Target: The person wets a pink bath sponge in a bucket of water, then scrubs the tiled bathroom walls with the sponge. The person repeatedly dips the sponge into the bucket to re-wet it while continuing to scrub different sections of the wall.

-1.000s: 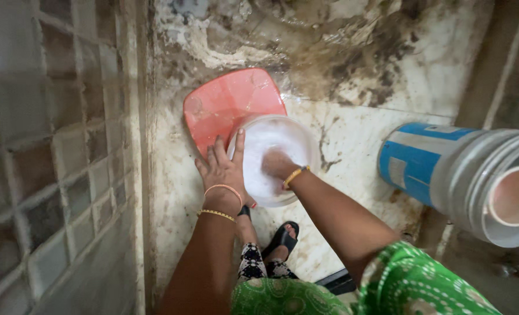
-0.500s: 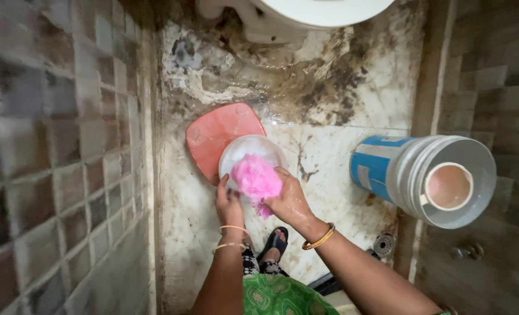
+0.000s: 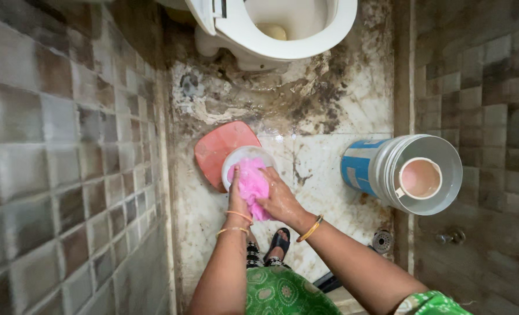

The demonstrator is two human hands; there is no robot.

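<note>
Both hands now squeeze the pink cloth together; half a second ago the left hand only steadied the bowl rim while the right lifted the cloth, and a second ago the right was down in the suds. View has also tipped up, so the toilet is now in frame.

Counts: two hands, one pink cloth, one white bowl, one red lid, one bucket, one mug, one toilet, one floor drain, one sandalled foot visible.

Left hand (image 3: 238,198) is closed on the near-left side of the pink cloth (image 3: 249,182), fingers wrapped; two bangles at that wrist. Right hand (image 3: 280,201) is clenched on the cloth's right side, one yellow bangle at the wrist. The cloth is bunched, held just above and partly over the white bowl (image 3: 240,157). Bowl contents mostly hidden by the cloth; cannot tell what is in it now.

The bowl sits on the floor, overlapping the near-right part of the flat red lid (image 3: 215,149), a rounded square lying by the left wall.

Right of the hands, well apart, stands a grey bucket (image 3: 387,166) with a blue rectangular label on its left side, pale patch in it. Inside the bucket is a round white mug (image 3: 421,178) holding pinkish liquid.

White toilet (image 3: 271,29) at the top, seat down, bowl open. Round metal floor drain (image 3: 382,240) near the right wall. Black sandal (image 3: 278,242) just below the hands. Stained floor (image 3: 341,105), tiled walls both sides.
</note>
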